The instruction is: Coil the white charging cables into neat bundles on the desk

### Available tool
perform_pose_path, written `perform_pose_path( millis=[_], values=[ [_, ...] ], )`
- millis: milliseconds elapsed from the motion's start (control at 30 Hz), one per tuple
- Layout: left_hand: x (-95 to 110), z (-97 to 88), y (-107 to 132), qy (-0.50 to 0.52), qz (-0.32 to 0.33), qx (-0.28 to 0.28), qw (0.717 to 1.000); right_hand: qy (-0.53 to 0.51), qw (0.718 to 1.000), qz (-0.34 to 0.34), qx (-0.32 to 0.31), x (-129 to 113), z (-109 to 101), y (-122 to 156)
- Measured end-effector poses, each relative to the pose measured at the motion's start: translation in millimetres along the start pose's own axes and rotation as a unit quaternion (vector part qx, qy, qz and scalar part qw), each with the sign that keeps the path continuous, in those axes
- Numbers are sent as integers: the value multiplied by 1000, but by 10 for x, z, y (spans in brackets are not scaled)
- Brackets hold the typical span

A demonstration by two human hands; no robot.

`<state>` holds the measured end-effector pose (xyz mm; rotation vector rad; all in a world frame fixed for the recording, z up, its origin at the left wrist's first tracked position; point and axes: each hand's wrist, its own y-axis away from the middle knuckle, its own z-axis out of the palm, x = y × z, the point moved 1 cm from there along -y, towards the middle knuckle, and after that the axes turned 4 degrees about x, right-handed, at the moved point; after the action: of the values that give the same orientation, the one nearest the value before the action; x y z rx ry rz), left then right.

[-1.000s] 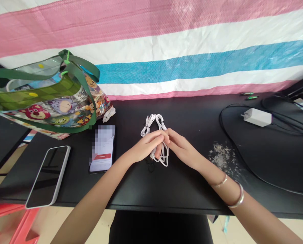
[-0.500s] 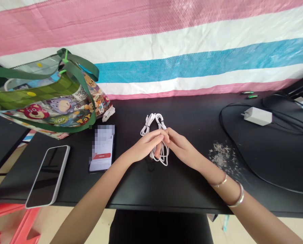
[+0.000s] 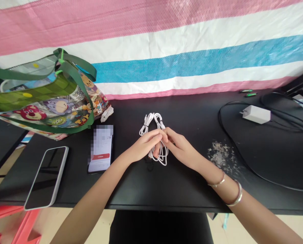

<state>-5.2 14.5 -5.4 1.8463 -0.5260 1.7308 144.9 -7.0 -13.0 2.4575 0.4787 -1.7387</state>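
1. White cable (image 3: 159,157) lies bundled in loops on black desk (image 3: 187,193), between phone (image 3: 99,149) and charger (image 3: 256,114)
2. Bundle's long axis runs away from the person; plug ends point to far side
3. Left hand (image 3: 142,146) and right hand (image 3: 182,147) press together over bundle's middle, fingers meeting; strands pinched cannot be told
4. Legible print: "TOY" on tote bag (image 3: 52,115)

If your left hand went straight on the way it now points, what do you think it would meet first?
The left hand would most likely meet the right hand first: its fingertips seem already against it, above the white cable bundle, though depth is unclear from this view.
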Motion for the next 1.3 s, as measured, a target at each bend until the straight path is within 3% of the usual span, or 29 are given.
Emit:
perform_pose_path(
  millis=[433,600,900,1300],
  values=[
    [-32,11,8,39,1,11,999,-104,994,43,14,50,24,-23],
    [-17,14,3,54,-9,30,998,-215,973,78,-18,74,58,-34],
    [-17,41,-17,60,-1,68,996,-321,939,115,-43,-23,61,-14],
    [-83,28,-30,-4,40,104,994,-316,941,122,-5,-40,49,-16]
  ],
)
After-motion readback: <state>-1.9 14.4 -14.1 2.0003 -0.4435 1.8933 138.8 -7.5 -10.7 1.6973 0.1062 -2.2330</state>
